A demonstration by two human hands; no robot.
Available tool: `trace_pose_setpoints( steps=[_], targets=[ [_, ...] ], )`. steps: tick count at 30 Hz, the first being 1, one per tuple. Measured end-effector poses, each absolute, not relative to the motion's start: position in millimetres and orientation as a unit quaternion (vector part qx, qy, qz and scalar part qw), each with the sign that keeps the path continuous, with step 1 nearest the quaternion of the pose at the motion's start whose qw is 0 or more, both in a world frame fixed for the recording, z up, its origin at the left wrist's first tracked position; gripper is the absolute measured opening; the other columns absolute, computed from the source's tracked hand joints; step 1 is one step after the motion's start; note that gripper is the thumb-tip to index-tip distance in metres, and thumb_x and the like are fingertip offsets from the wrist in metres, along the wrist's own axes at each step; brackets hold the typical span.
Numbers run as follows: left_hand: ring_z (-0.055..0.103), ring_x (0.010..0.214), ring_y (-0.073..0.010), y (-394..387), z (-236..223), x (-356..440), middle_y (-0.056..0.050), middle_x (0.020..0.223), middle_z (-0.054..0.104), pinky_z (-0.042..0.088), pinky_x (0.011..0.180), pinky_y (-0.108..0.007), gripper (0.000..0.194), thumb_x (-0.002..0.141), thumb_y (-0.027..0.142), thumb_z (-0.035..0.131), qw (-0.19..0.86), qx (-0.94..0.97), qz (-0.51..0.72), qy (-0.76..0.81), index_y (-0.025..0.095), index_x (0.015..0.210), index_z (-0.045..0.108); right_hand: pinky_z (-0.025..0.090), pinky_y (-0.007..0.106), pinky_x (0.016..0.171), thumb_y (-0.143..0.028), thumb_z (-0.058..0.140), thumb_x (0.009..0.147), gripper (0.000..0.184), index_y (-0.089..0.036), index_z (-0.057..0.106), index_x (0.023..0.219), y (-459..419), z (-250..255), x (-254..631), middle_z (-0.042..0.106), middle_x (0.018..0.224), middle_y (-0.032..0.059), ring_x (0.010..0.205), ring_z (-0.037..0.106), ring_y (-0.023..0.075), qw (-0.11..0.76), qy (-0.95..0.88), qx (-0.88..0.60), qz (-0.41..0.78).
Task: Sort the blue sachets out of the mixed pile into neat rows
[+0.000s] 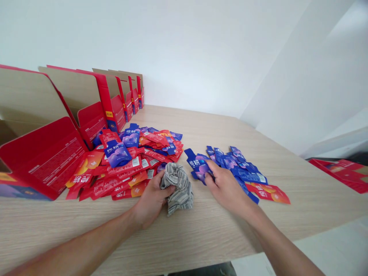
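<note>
My left hand (pixel 151 201) is closed round a crumpled grey striped cloth (pixel 178 186) that rests on the wooden table (pixel 201 230). My right hand (pixel 225 188) lies just right of the cloth, its fingers pinching a blue spouted pouch (pixel 197 163) at the near end of a small group of blue pouches (pixel 238 165). One red and orange pouch (pixel 268 193) lies at the right edge of that group. To the left spreads a big heap of red and blue pouches (pixel 129 165).
Several open red cardboard boxes (pixel 51 153) stand in a row along the table's left side, back to the white wall. Flat red cartons (pixel 343 170) lie off the table at the far right. The table's near edge runs close to my forearms.
</note>
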State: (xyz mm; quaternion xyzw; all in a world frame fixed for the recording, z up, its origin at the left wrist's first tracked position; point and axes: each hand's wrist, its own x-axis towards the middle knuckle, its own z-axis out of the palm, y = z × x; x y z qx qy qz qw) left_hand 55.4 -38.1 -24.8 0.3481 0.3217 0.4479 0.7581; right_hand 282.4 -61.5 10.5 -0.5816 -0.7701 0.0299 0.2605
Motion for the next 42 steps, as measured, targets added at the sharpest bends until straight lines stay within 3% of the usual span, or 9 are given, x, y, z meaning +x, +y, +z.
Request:
trace_pose_setpoints(
  steps=[2,5,9,16,21,24,27,32,42],
  targets=[
    [0.073,0.093,-0.0247,-39.0,-23.6,55.9,-0.007,0.102,0.079,0.056,0.084,-0.033,0.06,0.056,0.018,0.091,0.761,0.347,0.446,0.319,0.016,0.112,0.07,0.057,0.042,0.098,-0.02,0.036,0.105,0.044,-0.013,0.056,0.144,-58.3,0.0,254.2,0.074,0.125,0.0174,0.113,0.072,0.0268,0.309,-0.772,-0.554,0.043],
    [0.073,0.096,-0.0244,-39.8,-22.8,56.3,-0.005,0.102,0.079,0.055,0.091,-0.034,0.057,0.055,0.013,0.086,0.753,0.344,0.454,0.329,0.017,0.11,0.071,0.046,0.053,0.119,-0.032,0.039,0.11,0.054,-0.008,0.043,0.158,-58.0,-21.4,219.7,0.051,0.158,0.0246,0.148,0.05,0.0325,0.295,-0.814,-0.496,0.069],
    [0.072,0.103,-0.0261,-38.6,-25.9,56.0,-0.003,0.099,0.078,0.054,0.095,-0.036,0.048,0.054,0.01,0.083,0.737,0.346,0.463,0.351,0.019,0.099,0.07,0.038,0.059,0.125,-0.037,0.041,0.111,0.064,-0.011,0.027,0.168,-64.5,-38.9,207.4,0.034,0.169,0.0231,0.159,0.031,0.0341,0.256,-0.83,-0.49,0.074],
    [0.071,0.104,-0.0262,-36.8,-27.4,56.1,-0.004,0.1,0.078,0.054,0.091,-0.034,0.044,0.051,0.01,0.086,0.732,0.35,0.463,0.357,0.019,0.091,0.068,0.047,0.054,0.12,-0.009,0.039,0.103,0.056,-0.003,0.044,0.159,-85.7,-34.2,219.9,0.052,0.157,0.0254,0.151,0.046,0.0339,0.235,-0.849,-0.474,0.007],
    [0.072,0.091,-0.0231,-38.4,-22.4,55.0,-0.004,0.099,0.078,0.055,0.079,-0.03,0.057,0.05,0.01,0.09,0.761,0.342,0.445,0.326,0.018,0.103,0.069,0.062,0.039,0.097,-0.017,0.042,0.106,0.042,-0.019,0.068,0.139,-92.7,3.0,237.2,0.079,0.121,0.0118,0.108,0.076,0.0243,0.329,-0.791,-0.509,0.088],
    [0.071,0.085,-0.0204,-38.3,-22.0,54.2,-0.005,0.098,0.078,0.055,0.076,-0.028,0.055,0.055,0.013,0.091,0.763,0.348,0.441,0.318,0.016,0.106,0.07,0.062,0.037,0.088,-0.029,0.046,0.106,0.037,-0.022,0.069,0.134,-72.8,9.0,243.2,0.08,0.113,0.0084,0.1,0.076,0.0235,0.427,-0.701,-0.552,0.149],
    [0.072,0.086,-0.0211,-38.5,-21.5,52.9,-0.006,0.102,0.079,0.056,0.078,-0.03,0.064,0.057,0.014,0.092,0.77,0.341,0.434,0.32,0.016,0.116,0.069,0.059,0.042,0.097,-0.026,0.051,0.1,0.04,-0.02,0.064,0.138,-46.9,-7.0,240.0,0.076,0.12,0.01,0.108,0.073,0.0243,0.462,-0.663,-0.55,0.21],
    [0.073,0.089,-0.0213,-39.4,-20.3,51.1,-0.007,0.106,0.078,0.057,0.081,-0.03,0.069,0.056,0.014,0.093,0.776,0.321,0.436,0.323,0.016,0.121,0.069,0.049,0.05,0.113,-0.035,0.053,0.103,0.038,-0.018,0.071,0.132,-42.5,-34.6,227.8,0.065,0.132,0.0172,0.124,0.062,0.0292,0.413,-0.712,-0.555,0.119],
    [0.071,0.083,-0.0197,-37.5,-27.6,51.6,-0.005,0.096,0.077,0.056,0.076,-0.029,0.053,0.06,0.012,0.09,0.768,0.345,0.439,0.312,0.016,0.11,0.071,0.058,0.043,0.095,-0.025,0.056,0.099,0.033,-0.018,0.076,0.124,-85.9,-6.1,231.2,0.074,0.113,0.0124,0.102,0.07,0.0261,0.33,-0.777,-0.514,0.155]
  ],
)
